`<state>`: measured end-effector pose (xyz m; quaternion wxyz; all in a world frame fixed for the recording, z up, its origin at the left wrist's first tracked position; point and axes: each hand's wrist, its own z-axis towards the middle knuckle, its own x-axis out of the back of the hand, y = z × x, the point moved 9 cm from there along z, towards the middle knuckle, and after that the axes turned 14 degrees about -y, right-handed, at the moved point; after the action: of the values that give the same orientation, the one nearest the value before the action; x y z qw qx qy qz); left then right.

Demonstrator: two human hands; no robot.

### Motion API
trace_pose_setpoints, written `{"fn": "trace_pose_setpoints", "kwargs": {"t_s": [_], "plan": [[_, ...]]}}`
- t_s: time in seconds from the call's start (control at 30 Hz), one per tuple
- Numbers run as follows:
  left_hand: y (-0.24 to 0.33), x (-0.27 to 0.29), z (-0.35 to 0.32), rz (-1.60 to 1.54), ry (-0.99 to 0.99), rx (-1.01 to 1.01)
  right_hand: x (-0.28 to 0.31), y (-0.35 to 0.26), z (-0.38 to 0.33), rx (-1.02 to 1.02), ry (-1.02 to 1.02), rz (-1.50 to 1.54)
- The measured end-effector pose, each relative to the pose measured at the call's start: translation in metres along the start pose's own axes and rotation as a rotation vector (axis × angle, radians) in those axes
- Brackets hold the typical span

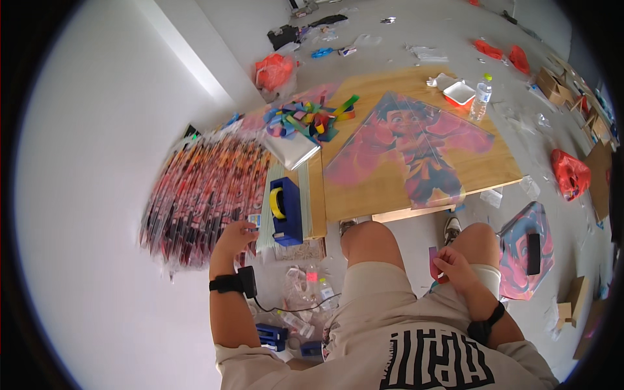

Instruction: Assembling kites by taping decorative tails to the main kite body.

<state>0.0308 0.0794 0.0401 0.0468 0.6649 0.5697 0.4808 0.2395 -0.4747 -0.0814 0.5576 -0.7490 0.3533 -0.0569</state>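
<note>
My right hand [453,268], above my right thigh, pinches a purple and pink ribbon strip [433,261]. Over at the left, my left hand [235,238] is beside a small white and blue packet [255,220], fingers slightly apart; I see nothing held in it. Just right of that hand stands a blue tape dispenser [292,211] with a yellow tape roll [277,202]. In front of me a pink cartoon-figure kite [422,140] lies spread on a wooden board [351,195]. A heap of coloured ribbon strips [305,120] rests at the board's far left.
Many packaged kites [201,195] stand in a row along the left wall. A water bottle [481,97] and a red-white tray [459,94] sit at the board's far right. Another kite [520,253] with a black object is low at right. Bottles and plastic litter the floor.
</note>
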Motion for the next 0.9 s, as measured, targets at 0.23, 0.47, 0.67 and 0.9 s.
{"fn": "trace_pose_setpoints", "kwargs": {"t_s": [0.23, 0.47, 0.67, 0.9], "plan": [[-0.006, -0.049, -0.016, -0.625, -0.060, -0.186, -0.064, -0.058, 0.023, 0.016, -0.254, -0.058], [-0.027, -0.098, -0.010, -0.958, -0.044, -0.244, -0.167, -0.083, 0.105, -0.127, -0.538, 0.133], [-0.046, -0.112, -0.009, -0.998, 0.047, -0.243, -0.256, -0.086, 0.168, -0.285, -0.552, -0.129], [-0.039, -0.130, -0.004, -1.240, -0.043, -0.290, -0.295, -0.023, 0.244, -0.286, -0.476, 0.015]]}}
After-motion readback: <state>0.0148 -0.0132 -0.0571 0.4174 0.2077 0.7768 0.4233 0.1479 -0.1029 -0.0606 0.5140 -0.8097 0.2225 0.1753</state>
